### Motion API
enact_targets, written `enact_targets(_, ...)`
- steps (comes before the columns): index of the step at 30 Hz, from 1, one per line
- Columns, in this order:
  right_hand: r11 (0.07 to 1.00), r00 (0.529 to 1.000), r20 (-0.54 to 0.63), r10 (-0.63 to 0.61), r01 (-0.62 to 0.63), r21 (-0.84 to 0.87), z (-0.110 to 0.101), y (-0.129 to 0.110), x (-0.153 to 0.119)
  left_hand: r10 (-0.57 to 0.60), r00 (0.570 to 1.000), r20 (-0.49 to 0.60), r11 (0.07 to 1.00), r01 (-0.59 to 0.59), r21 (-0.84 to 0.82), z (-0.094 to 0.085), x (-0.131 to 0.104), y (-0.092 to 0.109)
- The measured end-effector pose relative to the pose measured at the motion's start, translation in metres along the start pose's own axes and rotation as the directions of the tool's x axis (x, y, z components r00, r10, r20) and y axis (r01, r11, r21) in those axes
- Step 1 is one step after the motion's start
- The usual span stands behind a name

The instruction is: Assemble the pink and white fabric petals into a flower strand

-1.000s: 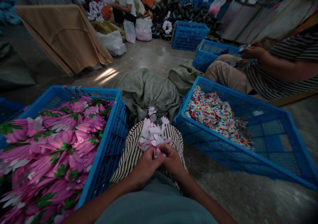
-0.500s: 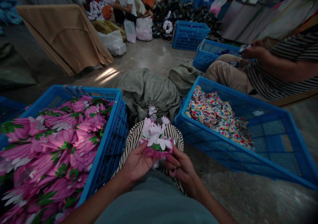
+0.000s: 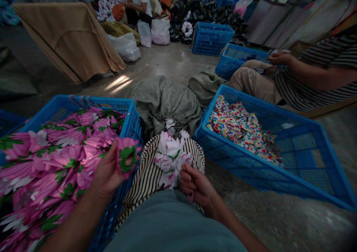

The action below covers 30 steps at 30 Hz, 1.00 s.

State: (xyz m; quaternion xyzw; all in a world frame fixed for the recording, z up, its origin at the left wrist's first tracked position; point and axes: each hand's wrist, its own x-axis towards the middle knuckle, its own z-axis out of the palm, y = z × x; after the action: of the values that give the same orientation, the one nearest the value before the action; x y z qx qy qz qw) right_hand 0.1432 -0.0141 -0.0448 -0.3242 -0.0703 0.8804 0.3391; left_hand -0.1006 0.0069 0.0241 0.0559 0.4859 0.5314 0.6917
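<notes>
One pink flower (image 3: 123,153) is up in the person's left hand (image 3: 107,175), just beside the inner rim of a blue crate (image 3: 129,116). Its pink petals spread short and ruffled around a scalloped green ring — and in that ring a round opening shows. The left hand is partly closed, thumb and fingers gripping the flower's near edge. The right hand (image 3: 196,185) is curled almost into a fist over the lap, beside white, pink-edged petal pieces (image 3: 171,153) on a striped cloth (image 3: 146,166); whether it pinches anything is hard to tell in this dim light. Longer-petalled pink flowers (image 3: 69,157) with green bases fill the crate — colourful printed pieces (image 3: 237,121) lie in another crate (image 3: 237,162) to the right.
</notes>
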Motion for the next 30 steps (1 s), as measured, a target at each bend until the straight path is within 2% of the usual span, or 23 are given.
enact_targets(1,0.994,0.994,-0.063,-0.086,0.081,-0.08,-0.005,-0.006,-0.002,0.133,0.985,-0.113,0.978,-0.112,0.176,-0.011,0.001,0.019)
enact_targets(2,0.969,0.975,-0.126,-0.184,0.158,-0.189,-0.012,-0.012,-0.004,0.272,0.942,-0.195,0.902,-0.179,0.393,-0.023,0.001,0.036)
enact_targets(3,0.917,0.939,-0.18,-0.294,0.223,-0.332,-0.019,-0.018,-0.005,0.396,0.886,-0.241,0.783,-0.188,0.593,-0.034,0.002,0.051)
enact_targets(4,0.832,0.889,-0.219,-0.402,0.255,-0.492,-0.026,-0.023,-0.005,0.507,0.827,-0.244,0.628,-0.161,0.762,-0.044,0.002,0.062)
enact_targets(6,0.59,0.79,-0.203,-0.579,0.234,-0.773,-0.039,-0.031,-0.002,0.668,0.73,-0.144,0.281,-0.068,0.957,-0.058,0.004,0.069)
enact_targets(7,0.51,0.769,-0.177,-0.614,0.216,-0.833,-0.044,-0.033,0.0,0.695,0.715,-0.076,0.15,-0.04,0.988,-0.061,0.005,0.064)
enact_targets(8,0.453,0.762,-0.152,-0.63,0.201,-0.869,-0.048,-0.034,0.003,0.688,0.725,-0.008,0.06,-0.046,0.997,-0.061,0.006,0.055)
enact_targets(9,0.406,0.768,-0.122,-0.629,0.19,-0.894,-0.051,-0.034,0.006,0.657,0.751,0.066,-0.008,-0.081,0.997,-0.059,0.008,0.042)
enact_targets(10,0.361,0.78,-0.091,-0.62,0.18,-0.915,-0.053,-0.032,0.01,0.603,0.786,0.136,-0.032,-0.147,0.989,-0.054,0.01,0.026)
enact_targets(11,0.299,0.789,-0.054,-0.612,0.168,-0.939,-0.055,-0.03,0.012,0.529,0.827,0.192,0.031,-0.245,0.969,-0.048,0.012,0.009)
enact_targets(12,0.235,0.798,-0.016,-0.602,0.158,-0.959,-0.055,-0.027,0.014,0.469,0.84,0.274,0.042,-0.331,0.943,-0.041,0.014,-0.008)
enact_targets(14,0.14,0.814,0.049,-0.579,0.159,-0.977,-0.055,-0.023,0.015,0.344,0.834,0.431,0.075,-0.482,0.873,-0.025,0.015,-0.038)
enact_targets(15,0.117,0.819,0.072,-0.57,0.167,-0.979,-0.054,-0.022,0.012,0.27,0.835,0.48,0.113,-0.523,0.845,-0.018,0.015,-0.049)
enact_targets(17,0.16,0.847,0.093,-0.523,0.206,-0.965,-0.051,-0.023,0.004,0.155,0.841,0.519,0.23,-0.541,0.809,-0.006,0.013,-0.065)
enact_targets(18,0.23,0.871,0.095,-0.482,0.231,-0.945,-0.049,-0.024,-0.001,0.118,0.855,0.506,0.307,-0.515,0.8,-0.001,0.012,-0.07)
enact_targets(20,0.442,0.918,0.091,-0.385,0.271,-0.855,-0.043,-0.028,-0.013,0.083,0.897,0.433,0.501,-0.414,0.761,0.006,0.011,-0.079)
enact_targets(22,0.628,0.94,0.093,-0.328,0.291,-0.721,-0.036,-0.03,-0.021,0.01,0.933,0.359,0.711,-0.258,0.654,0.012,0.01,-0.088)
enact_targets(23,0.678,0.94,0.093,-0.328,0.303,-0.67,-0.031,-0.03,-0.023,-0.066,0.933,0.354,0.793,-0.166,0.585,0.015,0.01,-0.092)
enact_targets(25,0.719,0.931,0.088,-0.354,0.331,-0.611,-0.022,-0.027,-0.022,-0.228,0.882,0.413,0.879,0.003,0.477,0.021,0.007,-0.099)
enact_targets(27,0.701,0.914,0.07,-0.4,0.354,-0.619,-0.013,-0.022,-0.018,-0.304,0.821,0.483,0.901,0.083,0.427,0.027,0.003,-0.102)
enact_targets(28,0.669,0.898,0.055,-0.436,0.364,-0.648,-0.01,-0.019,-0.016,-0.295,0.815,0.498,0.909,0.08,0.408,0.03,0.0,-0.102)
enact_targets(30,0.578,0.852,0.019,-0.523,0.371,-0.727,-0.004,-0.014,-0.012,-0.218,0.847,0.485,0.927,0.024,0.375,0.034,-0.004,-0.099)
